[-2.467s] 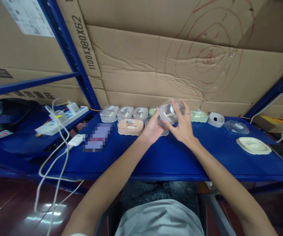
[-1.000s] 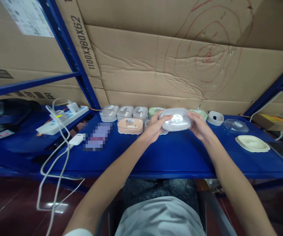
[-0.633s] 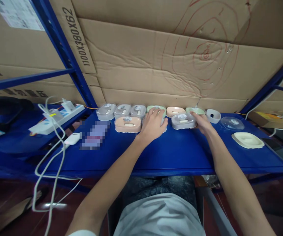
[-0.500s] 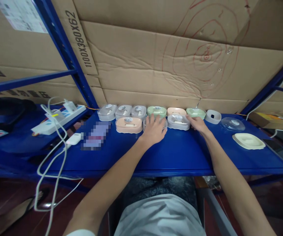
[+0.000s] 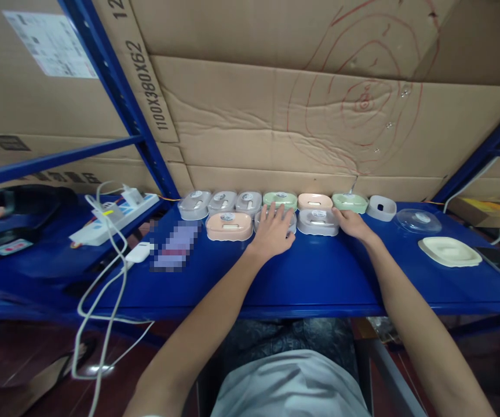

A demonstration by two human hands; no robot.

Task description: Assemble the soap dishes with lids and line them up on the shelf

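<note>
My left hand lies palm down over a grey lidded box, its fingers spread and hiding most of it. Just right of that box is another grey box with a clear lid and a round sticker. My right hand is at the right end of this second box, fingers stretched out and seemingly touching its side. Left of my left hand sits a peach box. Behind stands a row with several grey boxes, a green box, a peach box and another green box.
To the right are an open grey container, a clear lid and a cream lid-like piece. A blurred-out phone-like object, a white charger and a power strip with cables lie left. Cardboard backs the blue table.
The view has shifted slightly, so everything appears a little lower and further right. Both hands keep nearly the same places at the grey boxes.
</note>
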